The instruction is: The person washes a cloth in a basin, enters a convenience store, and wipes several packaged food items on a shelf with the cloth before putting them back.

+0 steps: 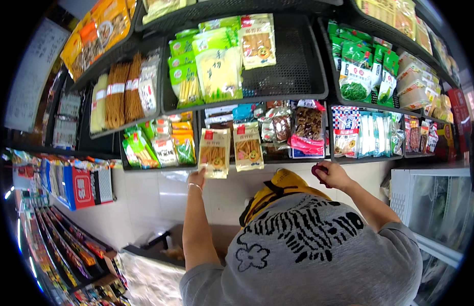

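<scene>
Beyond my left hand [196,178], the upper black basket [292,58] has bare room on its right; pale floor [151,200] lies leftward. A red label [209,134] and cartoon face [217,161] mark the cream packet [214,149], its lower-left corner clamped in these fingers; a matching packet [248,146] stands just right. My right hand [335,176] curls round a dark-red object [318,174].

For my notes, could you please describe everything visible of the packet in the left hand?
The packet is flat, cream and plastic-looking, with a red patch near the top, tan strips across its front and a cartoon face below. It looks sealed and upright, beside a similar pack; the left hand's grip is at its lower left corner.
</scene>
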A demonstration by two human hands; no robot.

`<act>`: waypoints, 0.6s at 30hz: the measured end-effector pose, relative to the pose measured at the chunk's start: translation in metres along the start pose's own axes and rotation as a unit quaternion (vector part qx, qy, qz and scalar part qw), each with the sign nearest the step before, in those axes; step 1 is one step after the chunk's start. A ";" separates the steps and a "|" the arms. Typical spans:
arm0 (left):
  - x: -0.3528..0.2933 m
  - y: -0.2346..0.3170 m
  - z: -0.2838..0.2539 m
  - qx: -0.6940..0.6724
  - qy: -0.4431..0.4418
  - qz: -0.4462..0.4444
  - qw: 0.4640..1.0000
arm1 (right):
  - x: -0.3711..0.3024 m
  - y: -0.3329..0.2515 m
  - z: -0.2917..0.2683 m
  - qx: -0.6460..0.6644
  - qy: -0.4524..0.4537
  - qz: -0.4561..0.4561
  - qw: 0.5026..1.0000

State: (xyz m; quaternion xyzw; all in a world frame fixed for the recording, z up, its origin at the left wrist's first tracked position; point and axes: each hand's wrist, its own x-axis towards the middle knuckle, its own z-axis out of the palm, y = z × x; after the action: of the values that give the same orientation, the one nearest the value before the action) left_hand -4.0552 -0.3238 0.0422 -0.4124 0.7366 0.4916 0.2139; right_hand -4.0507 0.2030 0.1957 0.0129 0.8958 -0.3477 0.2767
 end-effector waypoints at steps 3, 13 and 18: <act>-0.010 0.010 0.009 0.245 0.245 0.182 0.920 | -0.001 -0.003 -0.012 0.017 0.001 0.005 1.000; -0.098 0.286 0.126 -0.021 0.085 0.561 0.823 | -0.020 0.008 -0.048 0.036 0.097 0.010 0.995; -0.030 0.372 0.199 0.146 0.174 0.498 0.837 | -0.035 0.020 -0.059 0.087 0.141 0.020 0.986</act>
State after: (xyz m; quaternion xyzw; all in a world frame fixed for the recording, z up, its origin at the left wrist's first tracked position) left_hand -4.3605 -0.0673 0.1831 -0.0325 0.9308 0.3385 -0.1339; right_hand -4.0454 0.2615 0.2373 0.1040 0.8919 -0.4129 0.1522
